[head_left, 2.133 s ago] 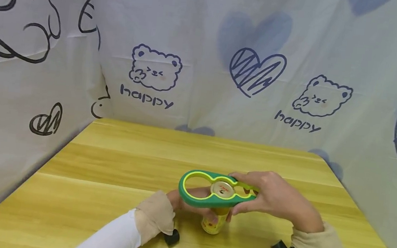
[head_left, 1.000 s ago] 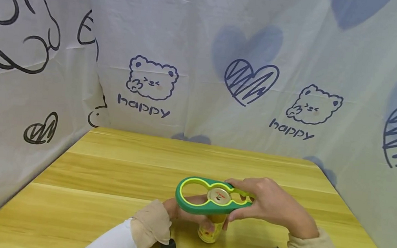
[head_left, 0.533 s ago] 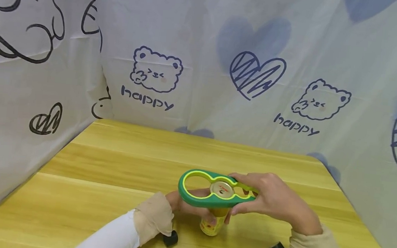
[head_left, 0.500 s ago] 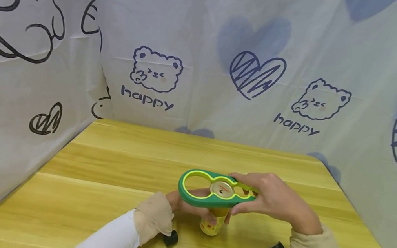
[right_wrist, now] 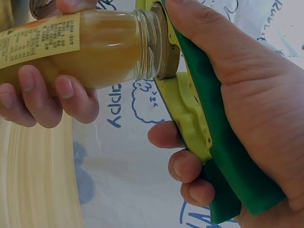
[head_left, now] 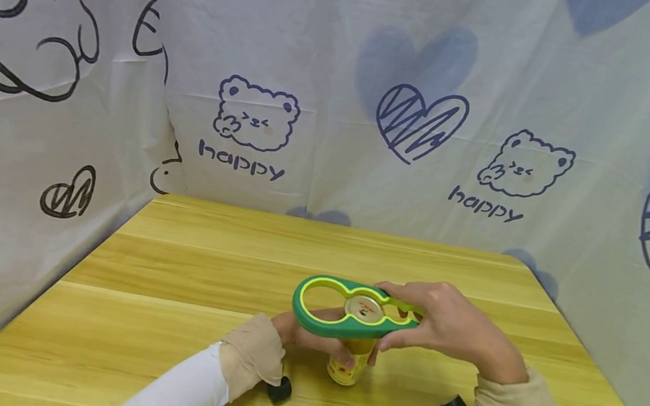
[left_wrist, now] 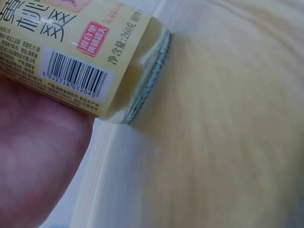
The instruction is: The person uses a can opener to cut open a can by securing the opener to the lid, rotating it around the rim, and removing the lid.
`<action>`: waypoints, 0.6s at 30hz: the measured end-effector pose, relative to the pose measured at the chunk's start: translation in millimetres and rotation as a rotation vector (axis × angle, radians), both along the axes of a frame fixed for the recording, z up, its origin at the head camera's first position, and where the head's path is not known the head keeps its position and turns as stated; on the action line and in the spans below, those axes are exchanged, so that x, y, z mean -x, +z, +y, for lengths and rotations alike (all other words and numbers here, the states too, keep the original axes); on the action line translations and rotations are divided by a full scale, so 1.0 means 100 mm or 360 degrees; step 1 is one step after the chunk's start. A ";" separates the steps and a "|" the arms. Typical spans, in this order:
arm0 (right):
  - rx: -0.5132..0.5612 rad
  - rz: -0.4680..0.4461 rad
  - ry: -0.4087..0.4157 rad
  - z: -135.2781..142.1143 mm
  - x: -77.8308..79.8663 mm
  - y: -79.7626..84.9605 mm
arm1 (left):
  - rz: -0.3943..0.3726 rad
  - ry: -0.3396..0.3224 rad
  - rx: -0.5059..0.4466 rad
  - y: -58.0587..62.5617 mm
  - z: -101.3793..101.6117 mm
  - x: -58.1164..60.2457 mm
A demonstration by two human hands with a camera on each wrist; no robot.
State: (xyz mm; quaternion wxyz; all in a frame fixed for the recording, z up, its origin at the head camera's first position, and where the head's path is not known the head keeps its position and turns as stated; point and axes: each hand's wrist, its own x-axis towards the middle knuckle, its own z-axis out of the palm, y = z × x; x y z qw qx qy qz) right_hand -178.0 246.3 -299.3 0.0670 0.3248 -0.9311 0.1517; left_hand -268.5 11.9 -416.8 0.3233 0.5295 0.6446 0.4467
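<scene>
Cloth (head_left: 333,42) is hanging behind; at lower centre, left hand (head_left: 313,342) is gripping jar (head_left: 343,375) while right hand (head_left: 450,323) is squeezing opener (head_left: 343,328), which should be sitting level around lid (head_left: 365,309).

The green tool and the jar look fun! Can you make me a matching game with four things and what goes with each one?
1. Left hand
2. Right hand
3. Lid
4. Table

A. In the middle opening of the green tool
B. Yellow with wood grain
C. Grips the tool
D. Holds the jar

Pairs: 1-D, 2-C, 3-A, 4-B
</scene>
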 end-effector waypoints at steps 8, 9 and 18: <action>0.0013 0.0004 0.0000 0.01 0.00 0.00 | 0.0023 -0.0159 -0.0133 0.02 0.07 0.02; 0.0015 0.0002 0.0000 0.01 0.00 0.00 | 0.0022 -0.0168 -0.0136 0.03 0.08 0.02; 0.0086 -0.0029 0.0008 0.07 0.03 -0.02 | -0.0206 -0.0213 -0.0332 0.01 0.12 0.00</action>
